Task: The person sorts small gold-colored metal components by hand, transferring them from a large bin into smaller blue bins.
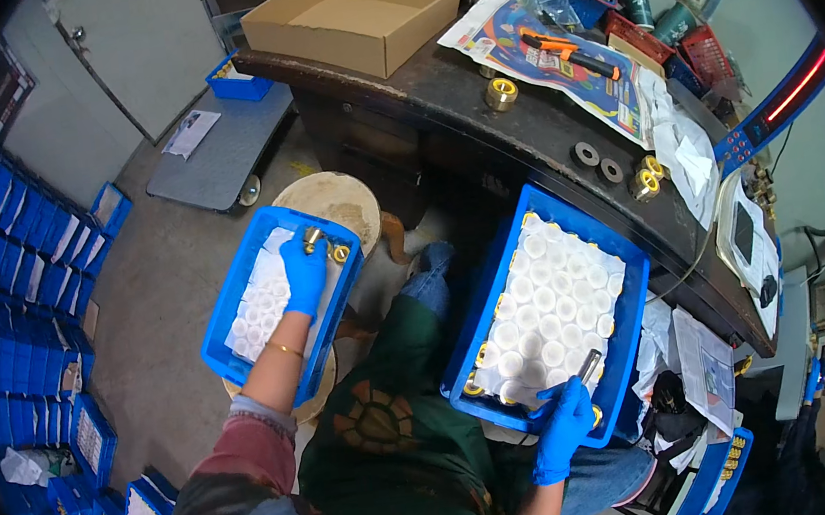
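Head view: the blue-gloved left hand [305, 277] has its fingers closed around a shiny, cylindrical metal piece [312, 235] above a rectangular blue plastic bin [335, 302], which holds a bumpy white sheet [262, 308] and brass-coloured rings [340, 253]. The blue-gloved right hand [563, 430] grips a slim silvery metal rod [591, 364] over a larger blue plastic bin [631, 320], whose thin white cover [549, 293] shows rows of round shapes.

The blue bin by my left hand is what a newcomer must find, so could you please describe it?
From the dark desk, go left to the round, pale stool. The blue bin partly covers that stool in this view, and the gloved left hand reaches into it. It looks narrower than the neighbouring bin under the right hand, which sits beside the desk.
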`<state>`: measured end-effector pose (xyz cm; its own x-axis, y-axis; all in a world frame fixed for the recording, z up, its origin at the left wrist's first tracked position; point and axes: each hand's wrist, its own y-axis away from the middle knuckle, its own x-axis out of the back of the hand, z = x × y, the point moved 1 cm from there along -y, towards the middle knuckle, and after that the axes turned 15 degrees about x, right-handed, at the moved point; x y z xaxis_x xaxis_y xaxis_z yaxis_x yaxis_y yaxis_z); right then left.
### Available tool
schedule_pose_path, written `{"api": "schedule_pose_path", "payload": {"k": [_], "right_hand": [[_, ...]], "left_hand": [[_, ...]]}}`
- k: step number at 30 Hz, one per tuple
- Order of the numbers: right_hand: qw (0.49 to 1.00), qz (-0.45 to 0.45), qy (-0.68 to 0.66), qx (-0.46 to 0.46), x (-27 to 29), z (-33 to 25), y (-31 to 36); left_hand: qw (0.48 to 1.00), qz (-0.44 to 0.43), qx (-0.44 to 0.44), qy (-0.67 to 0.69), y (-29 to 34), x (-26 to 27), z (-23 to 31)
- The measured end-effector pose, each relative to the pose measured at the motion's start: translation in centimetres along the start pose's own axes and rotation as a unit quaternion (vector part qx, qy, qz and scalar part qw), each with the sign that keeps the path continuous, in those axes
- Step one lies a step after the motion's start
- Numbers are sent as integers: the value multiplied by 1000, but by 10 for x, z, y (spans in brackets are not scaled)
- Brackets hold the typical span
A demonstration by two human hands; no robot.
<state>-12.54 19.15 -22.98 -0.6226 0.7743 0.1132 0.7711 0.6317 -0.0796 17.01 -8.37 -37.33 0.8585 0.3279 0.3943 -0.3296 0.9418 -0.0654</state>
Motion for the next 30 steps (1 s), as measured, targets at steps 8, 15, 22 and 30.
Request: {"api": "schedule_pose_path", "payload": {"k": [8,15,22,30], "right_hand": [[1000,0,17,0,7,2,1],[1000,-13,1,13,5,6,4],[1000,-20,13,13,6,2,3],[1000,-19,10,23,5,9,4]], "left_hand": [[986,22,91,-136,-39,-3,-45],[992,33,69,-101,-27,15,-50],[930,-17,-14,-367,0,-1,6],[868,-71,57,-487,-20,-18,9]]}}
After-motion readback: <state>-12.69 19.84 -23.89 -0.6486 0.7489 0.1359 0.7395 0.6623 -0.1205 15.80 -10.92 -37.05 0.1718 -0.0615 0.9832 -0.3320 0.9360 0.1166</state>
